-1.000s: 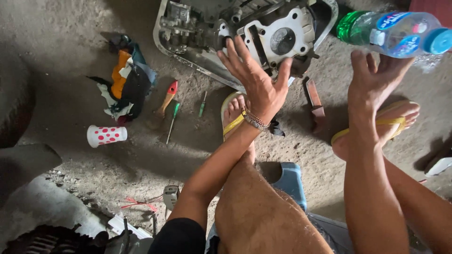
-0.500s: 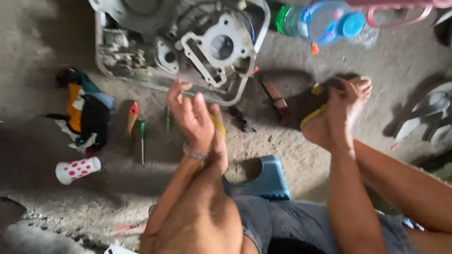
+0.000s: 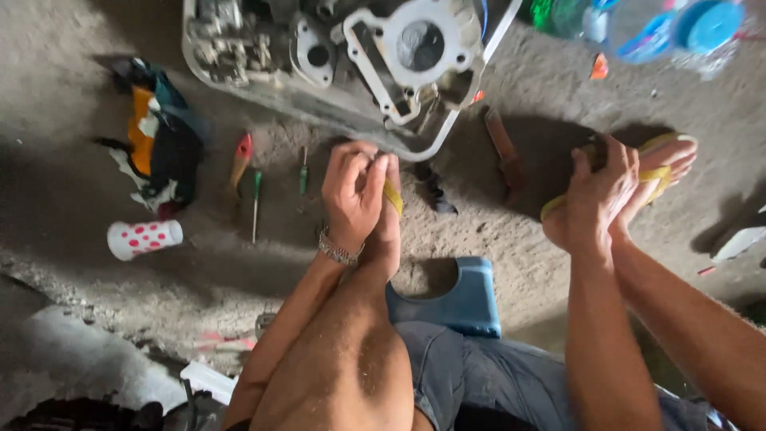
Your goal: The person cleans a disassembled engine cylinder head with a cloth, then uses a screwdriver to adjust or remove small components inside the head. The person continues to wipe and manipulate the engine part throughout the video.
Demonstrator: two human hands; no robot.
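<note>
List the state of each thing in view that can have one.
left hand: curled, resting on the left foot
right hand: resting on the right foot
engine case: opened, bore exposed
screwdrivers: lying on floor
spotted cup: on its side
blue stool: sat on

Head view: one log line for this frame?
left hand: on left foot | right hand: on right foot | engine: on floor, untouched
</note>
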